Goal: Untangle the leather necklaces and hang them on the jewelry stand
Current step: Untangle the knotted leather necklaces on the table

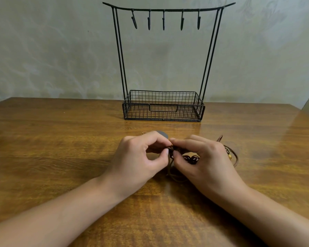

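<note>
My left hand [141, 155] and right hand [200, 157] both pinch cords [191, 159] at knot between fingertips; tangle trails right, under right hand. Stand [163, 106] straight ahead, hooks [163, 20] bare.

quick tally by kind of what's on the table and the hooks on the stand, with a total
jewelry stand: 1
hooks on its top bar, all bare: 5
tangled bundle of leather necklaces, number of cords unclear: 1
hands, left hand and right hand, both pinching the cords: 2
total: 9
</note>
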